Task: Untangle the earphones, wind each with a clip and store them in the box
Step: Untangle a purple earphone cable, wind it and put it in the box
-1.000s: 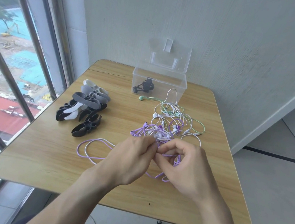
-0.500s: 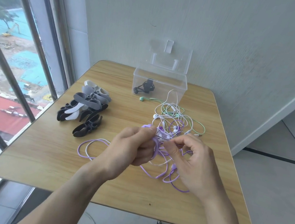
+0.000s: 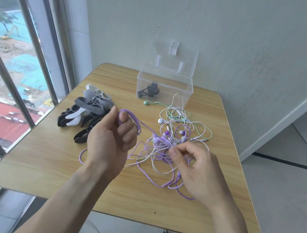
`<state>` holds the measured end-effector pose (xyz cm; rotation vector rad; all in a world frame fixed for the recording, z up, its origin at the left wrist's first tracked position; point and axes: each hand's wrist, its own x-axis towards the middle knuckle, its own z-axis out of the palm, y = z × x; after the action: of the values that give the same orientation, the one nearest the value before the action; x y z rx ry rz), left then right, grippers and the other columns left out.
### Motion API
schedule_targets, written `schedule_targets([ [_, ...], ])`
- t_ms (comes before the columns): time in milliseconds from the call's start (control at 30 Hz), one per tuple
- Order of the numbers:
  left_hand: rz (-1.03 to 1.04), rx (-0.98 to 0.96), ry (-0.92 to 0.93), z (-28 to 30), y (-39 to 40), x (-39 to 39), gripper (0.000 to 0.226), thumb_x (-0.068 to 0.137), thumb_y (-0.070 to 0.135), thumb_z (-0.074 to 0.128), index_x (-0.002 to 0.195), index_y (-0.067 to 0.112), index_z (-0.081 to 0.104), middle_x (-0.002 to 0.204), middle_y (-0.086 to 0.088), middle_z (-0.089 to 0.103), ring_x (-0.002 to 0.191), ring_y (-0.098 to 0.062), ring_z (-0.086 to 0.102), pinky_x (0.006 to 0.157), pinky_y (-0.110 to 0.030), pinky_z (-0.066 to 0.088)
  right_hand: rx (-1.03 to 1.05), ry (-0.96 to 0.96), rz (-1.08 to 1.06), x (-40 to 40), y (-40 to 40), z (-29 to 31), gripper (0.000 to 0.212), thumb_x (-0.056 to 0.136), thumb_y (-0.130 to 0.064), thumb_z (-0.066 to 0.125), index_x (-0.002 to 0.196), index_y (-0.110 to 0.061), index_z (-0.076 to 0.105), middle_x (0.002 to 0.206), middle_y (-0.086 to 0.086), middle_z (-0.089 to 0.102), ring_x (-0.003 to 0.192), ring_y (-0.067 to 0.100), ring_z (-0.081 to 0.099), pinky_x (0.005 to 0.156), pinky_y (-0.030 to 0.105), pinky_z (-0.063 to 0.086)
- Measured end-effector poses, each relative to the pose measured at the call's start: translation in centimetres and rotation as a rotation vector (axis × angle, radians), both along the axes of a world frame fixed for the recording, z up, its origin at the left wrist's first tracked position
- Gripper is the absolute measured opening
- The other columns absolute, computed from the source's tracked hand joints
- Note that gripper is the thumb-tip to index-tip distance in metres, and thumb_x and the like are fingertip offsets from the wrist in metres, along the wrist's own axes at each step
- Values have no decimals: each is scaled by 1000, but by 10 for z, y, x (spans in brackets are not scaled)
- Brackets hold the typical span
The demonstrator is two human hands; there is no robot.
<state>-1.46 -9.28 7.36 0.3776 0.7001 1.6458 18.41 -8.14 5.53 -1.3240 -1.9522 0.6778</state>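
The tangled earphones are lying mid-table, mostly unsorted. The left hand is gripping a purple cable loop; the right hand is pinching strands. One black set, seemingly clipped, is sitting in the far box; clips are waiting left.

The tangled earphones are purple, white and mint green. Clips are black, grey and white; the table is light woodgrain.
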Motion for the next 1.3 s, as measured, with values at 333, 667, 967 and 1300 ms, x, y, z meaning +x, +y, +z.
schedule_targets([
  [333, 115, 46, 476, -4, -1, 8, 23, 107, 17, 41, 112, 9, 61, 98, -4, 75, 86, -16, 70, 42, -18, 31, -16, 105, 155, -15, -10, 0, 14, 94, -27, 69, 86, -19, 76, 75, -19, 67, 77, 9, 66, 63, 16, 50],
  [667, 2, 194, 1022, -19, -6, 16, 19, 104, 15, 47, 110, 16, 64, 91, 6, 75, 87, -10, 70, 77, -22, 51, -13, 359, 146, -29, -17, 0, 11, 98, -17, 64, 95, -15, 74, 76, -6, 71, 75, 19, 70, 69, 29, 57],
  [967, 131, 333, 1353, -17, -10, 19, 16, 104, 10, 44, 106, 13, 60, 81, 35, 57, 68, 5, 52, 64, -8, 34, -96, 400, 79, -26, -15, 4, 7, 96, -19, 67, 93, -21, 73, 73, 3, 70, 67, 31, 62, 63, 48, 52],
  [1300, 251, 314, 1055, -13, -10, 15, 17, 101, 22, 44, 100, 25, 60, 66, 17, 48, 57, -12, 35, 56, -31, 34, -90, 79, 30, -10, -3, -5, 8, 94, -23, 68, 90, -28, 73, 94, -14, 72, 100, 4, 66, 84, 21, 51],
])
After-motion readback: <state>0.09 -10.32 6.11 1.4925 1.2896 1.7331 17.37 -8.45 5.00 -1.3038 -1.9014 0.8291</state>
